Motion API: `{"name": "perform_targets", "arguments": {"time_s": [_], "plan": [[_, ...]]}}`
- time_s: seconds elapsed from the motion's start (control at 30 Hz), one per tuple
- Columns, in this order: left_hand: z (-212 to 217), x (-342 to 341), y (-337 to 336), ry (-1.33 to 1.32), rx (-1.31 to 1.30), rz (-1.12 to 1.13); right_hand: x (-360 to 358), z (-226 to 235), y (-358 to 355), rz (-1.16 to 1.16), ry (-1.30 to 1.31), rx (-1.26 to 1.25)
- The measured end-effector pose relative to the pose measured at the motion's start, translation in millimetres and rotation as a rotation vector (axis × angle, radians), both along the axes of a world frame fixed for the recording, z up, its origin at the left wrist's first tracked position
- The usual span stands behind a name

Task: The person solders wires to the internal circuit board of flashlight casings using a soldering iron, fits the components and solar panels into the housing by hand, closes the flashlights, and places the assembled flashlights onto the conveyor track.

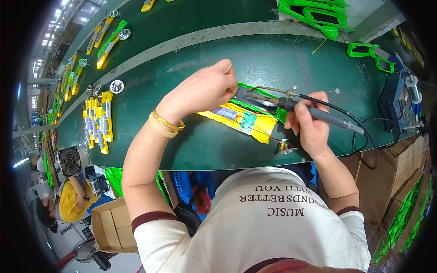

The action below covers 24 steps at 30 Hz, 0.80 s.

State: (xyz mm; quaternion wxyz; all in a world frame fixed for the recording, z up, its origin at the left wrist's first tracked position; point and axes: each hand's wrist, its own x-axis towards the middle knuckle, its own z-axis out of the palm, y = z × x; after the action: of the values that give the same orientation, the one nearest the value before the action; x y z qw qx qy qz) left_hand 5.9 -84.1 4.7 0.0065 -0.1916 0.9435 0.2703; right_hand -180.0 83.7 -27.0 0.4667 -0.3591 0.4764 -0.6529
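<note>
My right hand (pixel 312 129) is closed around the grey handle of a soldering iron (pixel 334 119), its tip pointing left over a green housing with a dark panel (pixel 246 84). A thin metal tube fixed along the iron runs to the same spot. My left hand (pixel 205 88) is closed in a pinch at the housing's left part; whatever its fingers hold is hidden. Just in front lies a yellow housing (pixel 264 128) bearing a green circuit board (pixel 247 121) and a purple-blue battery (pixel 224 112). Thin wires lead from it to a small round reflector (pixel 285 147).
Several yellow housings with batteries (pixel 98 119) lie at the left, beside a reflector (pixel 117 86). Green frames (pixel 318 17) are piled at the far right. A dark stand (pixel 392 102) occupies the right edge, with the iron's cable looping nearby. Another person (pixel 73 200) sits at far left.
</note>
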Motion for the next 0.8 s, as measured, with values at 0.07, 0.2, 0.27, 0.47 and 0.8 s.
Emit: {"name": "perform_targets", "arguments": {"time_s": [0.07,0.2,0.27,0.47,0.8], "plan": [[1,-3,1,0.013,-0.006,-0.032,-12,1,13,-0.07,0.029,-0.044],[2,1,2,-0.013,-0.04,-0.035,-58,-10,21,-0.254,0.028,-0.221],[5,5,5,-0.048,0.01,0.033,-85,-12,25,-0.408,-0.034,-0.241],[16,-4,10,-0.022,-0.021,0.011,-129,-13,75,-0.764,-0.129,-0.29],[39,-185,-3,0.381,-0.259,-0.055,-136,-26,96,-0.774,-0.206,-0.298]]}}
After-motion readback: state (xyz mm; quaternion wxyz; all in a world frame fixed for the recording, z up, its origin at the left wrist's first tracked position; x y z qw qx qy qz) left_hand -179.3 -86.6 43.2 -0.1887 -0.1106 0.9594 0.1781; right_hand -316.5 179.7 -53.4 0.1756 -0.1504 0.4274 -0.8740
